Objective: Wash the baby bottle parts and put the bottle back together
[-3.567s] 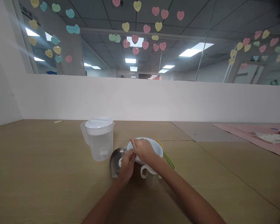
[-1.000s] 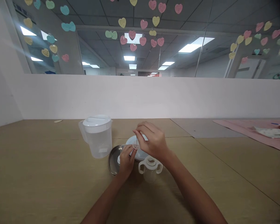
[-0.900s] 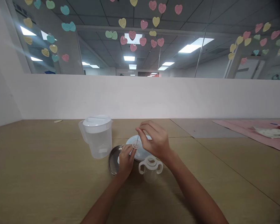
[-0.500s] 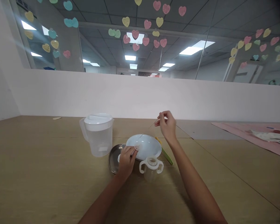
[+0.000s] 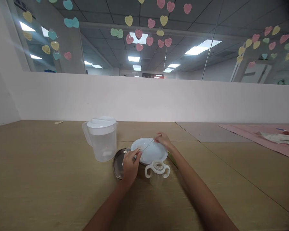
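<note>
Thin, pale, wire-like rod [image 5: 148,145] lies slantwise over the shallow white round bowl [image 5: 156,154], its long axis running from the upper right, where the right hand [image 5: 162,140] pinches its far end between closed fingertips, down to the lower left toward the left hand [image 5: 130,163]. The left hand is closed on a small translucent round part [image 5: 139,149] at the bowl's near-left rim, and the rod's lower end meets, or nearly meets, that part; whether it passes through cannot be told. So the rod spans the gap between both hands, with the right hand farther from the body and the left nearer. Just beside the left hand sits a round stainless-steel lid [image 5: 118,162], partly under it. A clear two-handled plastic cup [image 5: 157,171] stands between the forearms, near the bowl, and a translucent lidded plastic jug [image 5: 101,138] stands to the left on the light wooden table [image 5: 50,183].
</note>
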A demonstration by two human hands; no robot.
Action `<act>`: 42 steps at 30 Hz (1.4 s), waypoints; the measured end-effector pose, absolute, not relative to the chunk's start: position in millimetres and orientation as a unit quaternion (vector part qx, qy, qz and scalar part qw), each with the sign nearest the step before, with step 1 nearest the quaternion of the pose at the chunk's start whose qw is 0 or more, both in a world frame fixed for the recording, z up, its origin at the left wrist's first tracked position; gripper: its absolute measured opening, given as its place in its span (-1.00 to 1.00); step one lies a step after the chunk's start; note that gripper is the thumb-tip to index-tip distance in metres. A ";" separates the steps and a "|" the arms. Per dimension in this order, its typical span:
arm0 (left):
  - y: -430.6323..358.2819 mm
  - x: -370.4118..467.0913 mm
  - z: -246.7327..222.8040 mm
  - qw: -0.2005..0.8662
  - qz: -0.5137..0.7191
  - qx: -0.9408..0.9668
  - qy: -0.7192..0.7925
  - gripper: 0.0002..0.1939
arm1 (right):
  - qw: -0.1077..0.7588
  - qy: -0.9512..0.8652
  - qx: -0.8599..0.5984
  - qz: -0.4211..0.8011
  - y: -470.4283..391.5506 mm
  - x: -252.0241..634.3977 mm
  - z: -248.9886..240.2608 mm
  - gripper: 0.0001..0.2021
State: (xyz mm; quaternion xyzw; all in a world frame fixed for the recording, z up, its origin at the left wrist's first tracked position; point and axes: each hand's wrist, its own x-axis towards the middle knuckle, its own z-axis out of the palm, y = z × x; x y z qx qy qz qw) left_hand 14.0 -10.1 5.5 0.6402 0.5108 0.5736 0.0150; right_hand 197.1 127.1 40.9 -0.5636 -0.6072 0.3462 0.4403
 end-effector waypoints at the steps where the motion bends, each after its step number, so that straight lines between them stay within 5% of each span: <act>1: -10.4 13.6 6.4 0.023 0.581 0.629 0.515 -0.73 | 0.433 -0.613 -0.564 0.343 127.1 196.8 40.8 -0.59; 9: -11.3 16.3 9.4 0.078 0.593 0.598 0.534 -0.78 | 0.363 -0.671 -0.540 0.356 116.7 195.5 57.4 -0.68; 16: -9.5 14.1 8.5 0.085 0.587 0.613 0.522 -0.78 | 0.104 -0.810 -0.299 0.493 65.0 173.0 96.7 -0.76; 31: -19.8 16.9 15.2 -0.011 0.567 0.679 0.467 -0.73 | 0.189 -0.766 -0.298 0.537 74.2 183.2 92.9 -0.70; 37: -37.0 25.6 15.0 -0.042 0.483 0.785 0.386 -0.73 | 0.128 -0.802 -0.360 0.460 86.9 200.1 89.9 -0.74; 42: -42.2 34.6 14.4 -0.011 0.430 0.835 0.343 -0.49 | 0.017 -0.850 -0.465 0.247 101.6 201.7 78.9 -0.74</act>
